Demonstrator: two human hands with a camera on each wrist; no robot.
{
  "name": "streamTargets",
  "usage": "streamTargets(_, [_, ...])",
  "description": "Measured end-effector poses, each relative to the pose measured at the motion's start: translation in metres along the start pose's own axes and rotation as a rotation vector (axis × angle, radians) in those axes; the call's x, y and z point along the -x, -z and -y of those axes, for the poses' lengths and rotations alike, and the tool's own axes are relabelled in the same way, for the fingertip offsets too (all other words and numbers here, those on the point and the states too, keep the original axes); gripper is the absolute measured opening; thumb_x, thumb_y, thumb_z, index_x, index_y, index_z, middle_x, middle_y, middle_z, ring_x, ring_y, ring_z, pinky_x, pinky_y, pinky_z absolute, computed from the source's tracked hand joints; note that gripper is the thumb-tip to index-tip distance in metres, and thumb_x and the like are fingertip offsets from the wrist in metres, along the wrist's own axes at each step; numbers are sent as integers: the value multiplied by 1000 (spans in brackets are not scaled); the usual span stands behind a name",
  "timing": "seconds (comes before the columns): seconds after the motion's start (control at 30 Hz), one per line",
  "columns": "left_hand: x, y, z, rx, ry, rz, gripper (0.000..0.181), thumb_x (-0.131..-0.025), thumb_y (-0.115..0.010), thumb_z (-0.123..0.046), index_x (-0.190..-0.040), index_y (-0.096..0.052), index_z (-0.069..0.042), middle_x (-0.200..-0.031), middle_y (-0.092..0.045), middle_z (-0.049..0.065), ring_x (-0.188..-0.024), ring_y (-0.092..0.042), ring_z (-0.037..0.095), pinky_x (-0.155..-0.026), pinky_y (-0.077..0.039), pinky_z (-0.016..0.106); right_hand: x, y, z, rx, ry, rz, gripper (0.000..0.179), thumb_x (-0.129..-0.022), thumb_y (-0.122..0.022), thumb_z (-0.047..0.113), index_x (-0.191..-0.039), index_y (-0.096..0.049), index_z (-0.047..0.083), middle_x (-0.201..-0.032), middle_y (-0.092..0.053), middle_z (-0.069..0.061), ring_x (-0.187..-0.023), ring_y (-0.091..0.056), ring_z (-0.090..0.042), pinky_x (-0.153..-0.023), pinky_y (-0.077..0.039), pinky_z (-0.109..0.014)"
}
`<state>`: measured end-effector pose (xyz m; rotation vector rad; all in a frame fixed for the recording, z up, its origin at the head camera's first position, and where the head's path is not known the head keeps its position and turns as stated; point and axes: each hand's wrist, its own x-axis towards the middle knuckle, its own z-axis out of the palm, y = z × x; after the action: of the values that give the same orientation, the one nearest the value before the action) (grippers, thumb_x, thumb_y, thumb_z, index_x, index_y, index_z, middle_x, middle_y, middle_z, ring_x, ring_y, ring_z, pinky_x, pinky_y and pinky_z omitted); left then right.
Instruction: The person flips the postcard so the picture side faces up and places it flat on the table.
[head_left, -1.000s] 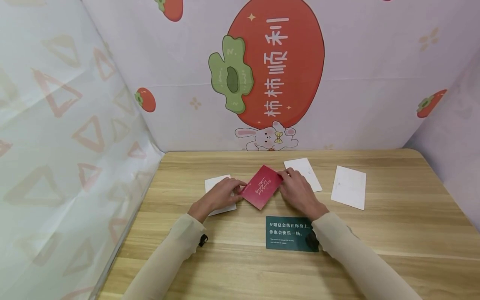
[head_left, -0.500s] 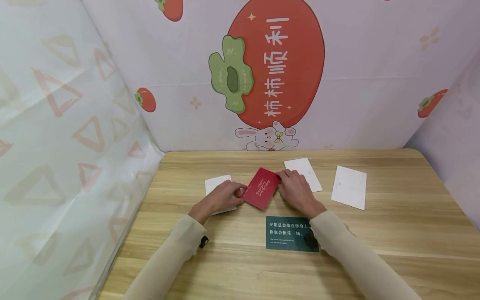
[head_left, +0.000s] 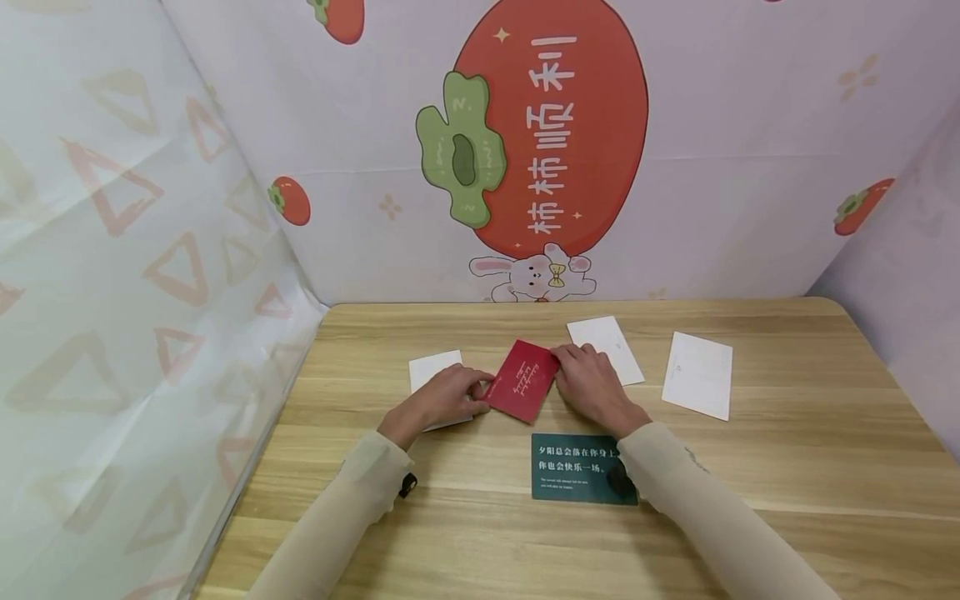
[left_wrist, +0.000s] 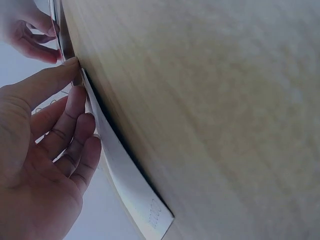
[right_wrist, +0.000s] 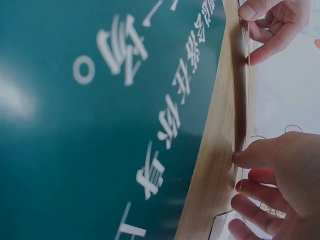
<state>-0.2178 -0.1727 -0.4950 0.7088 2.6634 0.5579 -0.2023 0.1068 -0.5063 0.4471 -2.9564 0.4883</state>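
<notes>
Red card swivels between two pinches

Fingers of the left hand and right hand pinch its opposite corners. Within a second it has turned counter-clockwise and slightly nearer; positioning looks unfinished. It is mid-bench, beyond the teal card.
</notes>
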Motion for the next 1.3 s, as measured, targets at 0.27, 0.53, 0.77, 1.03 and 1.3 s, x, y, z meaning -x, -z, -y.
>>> streamTargets(0.27, [0,-1,1,-19,-11,3,55,-100,-81,-28,-150,-66,-12,-92,-68,-9,-99,-56,14,-95,-51,36,1,-1,1,-10,-9,10,43,-104,-65,14,-144,-66,-2,-144,-69,-21,-122,-65,-41,-101,-57,-55])
streamTargets(0.53, [0,-2,0,-17,-9,-7,54,-99,-81,-28,-149,-67,-11,-94,-69,-9,-99,-56,13,-98,-52,37,4,-4,-1,-7,11,-18,42,-105,-66,14,-143,-67,-2,-143,-69,-21,-120,-66,-41,-99,-58,-55])
streamTargets(0.77, [0,-2,-1,-15,-15,-16,51,-100,-81,-26,-147,-68,-10,-91,-69,-8,-97,-56,14,-98,-52,38,5,-5,-1,-31,-4,-14,44,-104,-69,16,-144,-67,0,-143,-69,-20,-122,-65,-40,-101,-56,-55])
streamTargets(1.03, [1,0,1,-28,-23,-27,52,-99,-82,-27,-146,-69,-10,-92,-70,-8,-95,-56,14,-96,-52,37,9,-2,4,-68,21,-41,44,-102,-69,13,-144,-67,-1,-140,-70,-20,-121,-66,-39,-103,-58,-54])
streamTargets(1.3, [2,6,6,-13,-50,-67,46,-99,-82,-24,-141,-72,-9,-93,-72,-6,-95,-58,15,-96,-54,38,12,-3,13,-126,28,-44,49,-99,-76,15,-144,-66,-1,-140,-70,-20,-123,-65,-38,-107,-57,-53])
